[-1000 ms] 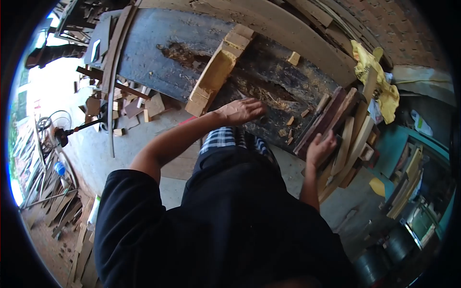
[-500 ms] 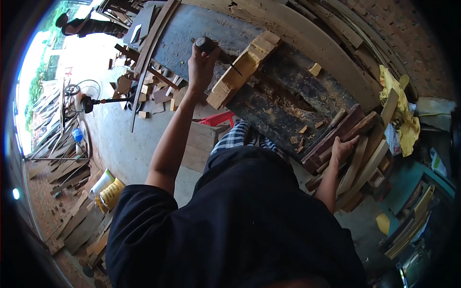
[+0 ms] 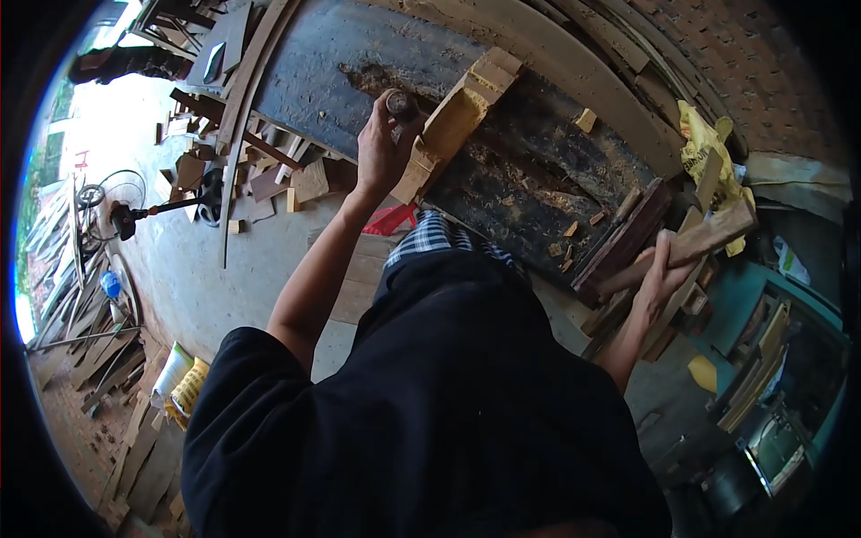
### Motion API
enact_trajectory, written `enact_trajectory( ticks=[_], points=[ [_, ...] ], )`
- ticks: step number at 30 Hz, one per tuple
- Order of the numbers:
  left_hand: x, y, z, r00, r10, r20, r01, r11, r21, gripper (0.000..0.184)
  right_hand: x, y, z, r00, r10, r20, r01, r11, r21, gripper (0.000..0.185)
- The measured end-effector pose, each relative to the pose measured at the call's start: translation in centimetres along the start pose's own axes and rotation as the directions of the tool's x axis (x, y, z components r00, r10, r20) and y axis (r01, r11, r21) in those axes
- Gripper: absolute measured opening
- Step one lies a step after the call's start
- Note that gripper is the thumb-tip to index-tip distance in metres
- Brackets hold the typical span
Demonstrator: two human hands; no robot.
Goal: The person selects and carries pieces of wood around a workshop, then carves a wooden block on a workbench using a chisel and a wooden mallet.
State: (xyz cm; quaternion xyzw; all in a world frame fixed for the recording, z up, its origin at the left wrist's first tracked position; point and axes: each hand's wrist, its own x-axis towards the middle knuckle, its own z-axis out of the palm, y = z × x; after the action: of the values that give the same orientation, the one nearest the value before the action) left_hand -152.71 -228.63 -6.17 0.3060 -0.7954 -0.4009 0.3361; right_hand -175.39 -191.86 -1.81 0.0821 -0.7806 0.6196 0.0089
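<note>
My left hand (image 3: 384, 151) is closed around the dark, round-ended handle of a chisel (image 3: 404, 107), close beside a notched, light yellow wood block (image 3: 457, 112). The chisel's tip is hidden from view. The block lies across the dark workbench (image 3: 309, 76). At the bench's right end, my right hand (image 3: 659, 276) is wrapped round a long, club-shaped wooden mallet (image 3: 713, 236). The mallet slants up to the right over several stacked wood pieces. A dark reddish board (image 3: 628, 238) lies beside it.
Wood chips (image 3: 568, 255) and a small offcut (image 3: 586, 120) lie on the bench. A yellow sack (image 3: 704, 143) sits beyond its right end. Offcuts (image 3: 309, 179) cover the floor to the left. A person (image 3: 130, 63) is at the far upper left.
My right hand has lifted the mallet out from among the stacked wood pieces. My left hand with the chisel has shifted slightly lower and right, nearer the block.
</note>
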Motion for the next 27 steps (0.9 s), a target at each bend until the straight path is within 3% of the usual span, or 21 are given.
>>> enact_trajectory(
  ticks=[2, 4, 5, 6, 7, 8, 9, 12, 14, 16, 17, 18, 20, 22, 23, 24, 27],
  points=[
    [-0.3, -0.2, -0.5, 1.0, 0.015, 0.019, -0.014, 1.0, -0.02, 0.047, -0.6, -0.8, 2.8, 0.996, -0.014, 0.084, 0.026, 0.989, -0.147, 0.074],
    [-0.3, -0.1, -1.1, 0.999, 0.037, 0.031, -0.036, 0.999, -0.032, 0.048, -2.1, -2.9, 5.9, 0.983, 0.091, 0.156, -0.046, 0.961, -0.273, 0.073],
    [-0.3, 0.3, -1.5, 0.999, 0.049, 0.022, -0.049, 0.998, -0.026, 0.048, -2.5, -2.5, 7.7, 0.973, -0.124, 0.196, 0.185, 0.925, -0.332, 0.072],
    [-0.4, 0.3, -1.9, 0.998, 0.061, 0.012, -0.061, 0.998, -0.018, 0.048, -3.1, -2.8, 8.6, 0.957, -0.059, 0.284, 0.173, 0.901, -0.397, 0.07],
    [-0.4, 0.1, -2.1, 0.998, 0.058, 0.009, -0.058, 0.998, -0.021, 0.048, -3.7, -3.2, 9.7, 0.928, 0.124, 0.351, 0.033, 0.912, -0.409, 0.069],
    [-0.2, -0.1, -2.3, 0.998, 0.06, 0.016, -0.059, 0.998, -0.033, 0.047, -4.7, -3.2, 11.2, 0.906, -0.043, 0.421, 0.178, 0.941, -0.286, 0.067],
    [0.0, -0.3, -2.5, 0.998, 0.063, 0.019, -0.062, 0.997, -0.044, 0.045, -5.6, -3.3, 12.2, 0.867, 0.151, 0.475, -0.014, 0.96, -0.28, 0.065],
    [1.4, 0.4, -3.3, 0.985, 0.101, 0.138, -0.096, 0.994, -0.043, 0.044, -7.0, -3.7, 15.0, 0.773, 0.11, 0.625, 0.072, 0.963, -0.259, 0.065],
    [2.2, -0.4, -3.0, 0.98, 0.153, 0.125, -0.151, 0.988, -0.025, 0.038, -7.2, -5.7, 16.7, 0.728, 0.045, 0.684, 0.146, 0.965, -0.22, 0.068],
    [2.6, -0.8, -2.7, 0.944, 0.22, 0.247, -0.213, 0.975, -0.058, 0.033, -7.4, -10.1, 18.3, 0.686, -0.165, 0.708, 0.256, 0.966, -0.022, 0.069],
    [2.4, -0.8, -2.4, 0.954, 0.186, 0.233, -0.166, 0.981, -0.105, 0.028, -7.5, -12.8, 18.9, 0.656, -0.267, 0.706, 0.295, 0.952, 0.086, 0.069],
    [2.1, -0.1, -2.5, 0.954, 0.189, 0.233, -0.168, 0.98, -0.108, 0.028, -7.7, -14.8, 19.4, 0.658, -0.268, 0.704, 0.298, 0.951, 0.084, 0.069],
    [1.6, 1.9, -2.9, 0.962, 0.013, 0.273, -0.019, 1.0, 0.017, 0.03, -8.0, -17.2, 20.4, 0.552, -0.585, 0.594, 0.503, 0.802, 0.322, 0.072],
    [1.1, -0.2, -1.7, 0.965, 0.208, 0.161, -0.206, 0.978, -0.025, 0.031, -8.6, -16.9, 21.3, 0.451, -0.656, 0.606, 0.635, 0.712, 0.298, 0.076],
    [1.1, -0.9, -1.6, 0.951, 0.251, 0.181, -0.247, 0.968, -0.047, 0.033, -8.9, -15.5, 21.7, 0.425, -0.548, 0.72, 0.66, 0.732, 0.167, 0.079],
    [0.8, -1.5, -1.4, 0.953, 0.253, 0.169, -0.249, 0.967, -0.046, 0.033, -8.5, -14.0, 22.0, 0.368, -0.286, 0.885, 0.714, 0.696, -0.072, 0.08],
    [0.3, -1.9, -1.7, 0.972, 0.114, 0.208, -0.116, 0.993, 0.0, 0.032, -8.2, -14.5, 22.0, 0.322, -0.407, 0.855, 0.733, 0.678, 0.046, 0.079]
  ],
)
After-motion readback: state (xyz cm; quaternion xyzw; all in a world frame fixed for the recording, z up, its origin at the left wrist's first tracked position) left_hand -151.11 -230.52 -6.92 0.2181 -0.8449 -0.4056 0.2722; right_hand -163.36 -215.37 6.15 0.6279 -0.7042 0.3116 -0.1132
